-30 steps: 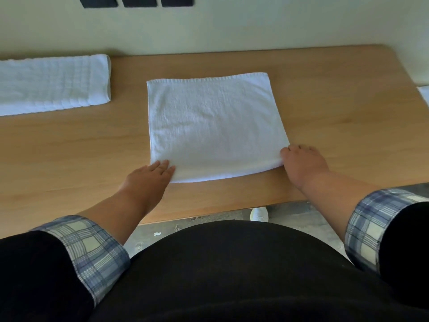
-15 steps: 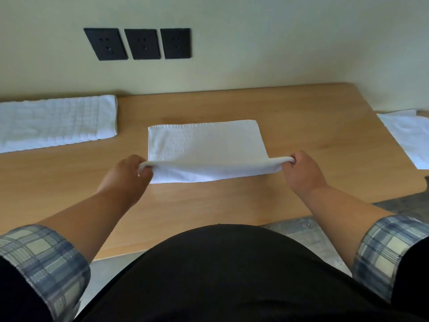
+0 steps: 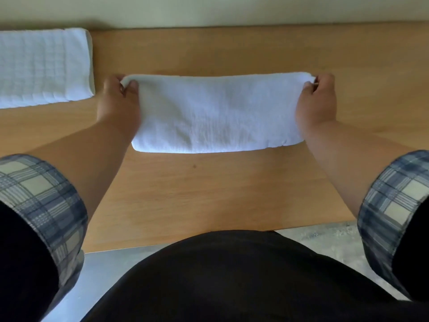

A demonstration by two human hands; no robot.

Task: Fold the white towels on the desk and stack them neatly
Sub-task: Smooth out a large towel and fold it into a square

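A white towel (image 3: 218, 112) lies folded in half on the wooden desk (image 3: 209, 194), its fold facing me and its free edge at the far side. My left hand (image 3: 116, 101) pinches the far left corner of the towel between thumb and fingers. My right hand (image 3: 318, 98) pinches the far right corner the same way. A second white towel (image 3: 44, 66), folded and ribbed, lies flat at the desk's far left, apart from both hands.
The pale wall (image 3: 209, 10) runs along the desk's far edge. The desk's near edge (image 3: 209, 238) is close to my body, with grey floor (image 3: 325, 240) below it.
Both hands took hold of the towel's near corners, lifted them and carried them away from me to the far edge, folding the towel in half. The camera tilted down again.
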